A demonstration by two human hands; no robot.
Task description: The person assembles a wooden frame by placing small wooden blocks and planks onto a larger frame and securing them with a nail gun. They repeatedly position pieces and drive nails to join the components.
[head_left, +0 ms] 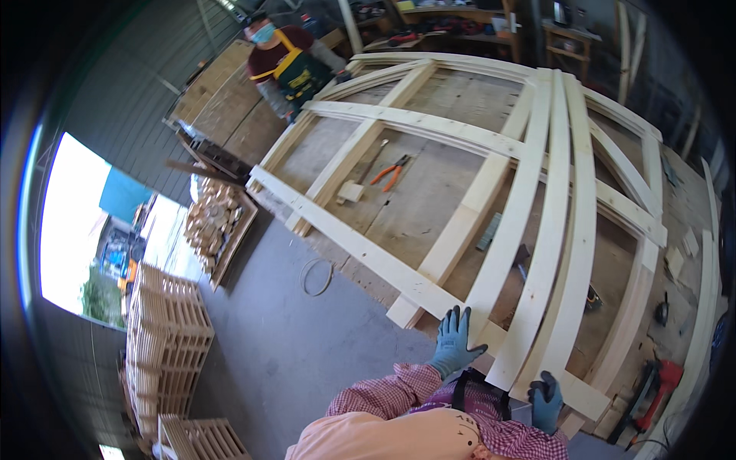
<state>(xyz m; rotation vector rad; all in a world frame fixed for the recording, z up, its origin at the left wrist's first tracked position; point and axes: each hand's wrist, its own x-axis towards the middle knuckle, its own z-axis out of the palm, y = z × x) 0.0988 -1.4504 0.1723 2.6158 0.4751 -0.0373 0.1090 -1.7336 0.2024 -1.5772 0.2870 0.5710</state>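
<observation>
A large frame of pale wooden slats [356, 253] lies on a worktable in front of me. Several long loose planks are laid across it, running away from my body. My left hand [454, 343], in a blue-grey work glove, rests with fingers outstretched by the near end of the leftmost plank [510, 222]. Farther right, my right hand [545, 402], in a matching glove, has its fingers bent around the near end of the right-hand plank [580, 261]. Orange-handled pliers [391, 173] and a small wood block [350, 192] lie inside the frame.
A person in a mask and apron [295, 69] stands at the frame's far left corner. A red-and-black nail gun [652, 399] lies at the right. Stacked slatted wood [165, 345], a pallet of offcuts [218, 222] and a wire coil [316, 277] are on the left floor.
</observation>
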